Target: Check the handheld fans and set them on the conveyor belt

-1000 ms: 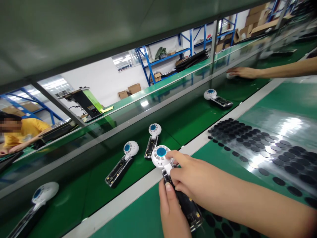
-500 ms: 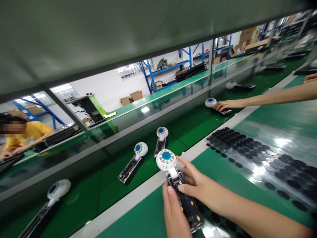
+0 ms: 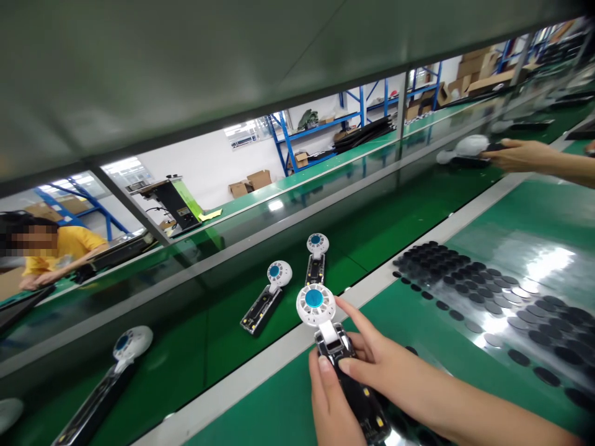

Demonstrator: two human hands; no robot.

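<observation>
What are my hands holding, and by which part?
A white-headed device: the grip of the left hand and right hand is on its black body, towards the end nearest the white head.

A factory assembly hall: beyond the right grip lies a green conveyor belt carrying lookalike white-headed devices, with blue storage racks and cardboard boxes farther off
</observation>
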